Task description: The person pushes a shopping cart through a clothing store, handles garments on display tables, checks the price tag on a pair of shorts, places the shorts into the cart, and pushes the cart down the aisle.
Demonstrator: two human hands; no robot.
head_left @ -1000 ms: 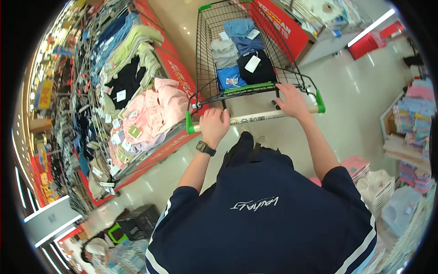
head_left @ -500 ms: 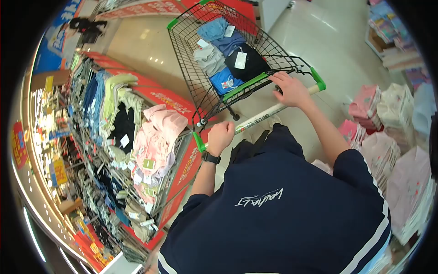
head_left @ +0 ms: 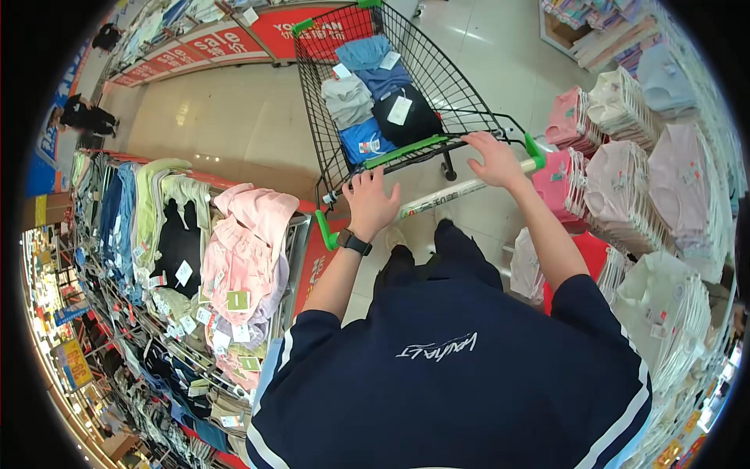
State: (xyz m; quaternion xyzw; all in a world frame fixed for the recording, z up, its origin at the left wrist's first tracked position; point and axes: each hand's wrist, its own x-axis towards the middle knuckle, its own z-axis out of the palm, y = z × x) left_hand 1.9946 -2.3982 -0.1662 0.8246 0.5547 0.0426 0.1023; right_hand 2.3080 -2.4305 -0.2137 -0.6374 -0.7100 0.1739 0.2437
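A black wire shopping cart (head_left: 314, 105) with green corners stands in front of me. Its white handle (head_left: 445, 193) runs between my hands. My left hand (head_left: 370, 206), below which a dark watch is strapped, rests on the handle's left part with fingers stretched out and spread. On the right part lies the palm of my right hand (head_left: 495, 159), its fingers reaching forward and thumb apart. In the basket are folded clothes with white tags: a light blue garment (head_left: 361, 53), a grey one (head_left: 344, 100), a black one (head_left: 426, 117) and a bright blue one (head_left: 355, 142).
Left of the cart, a display of clothes holds pink garments (head_left: 242, 250) and a black one (head_left: 178, 242). Racks of pale tops (head_left: 625, 184) line the right. A red sale panel (head_left: 215, 45) crosses ahead. A person in dark clothes (head_left: 87, 116) is far left.
My left hand's fingers, curled round the handle before, are now stretched out. The view has shifted, with the red panel ahead and the right-hand racks showing more.
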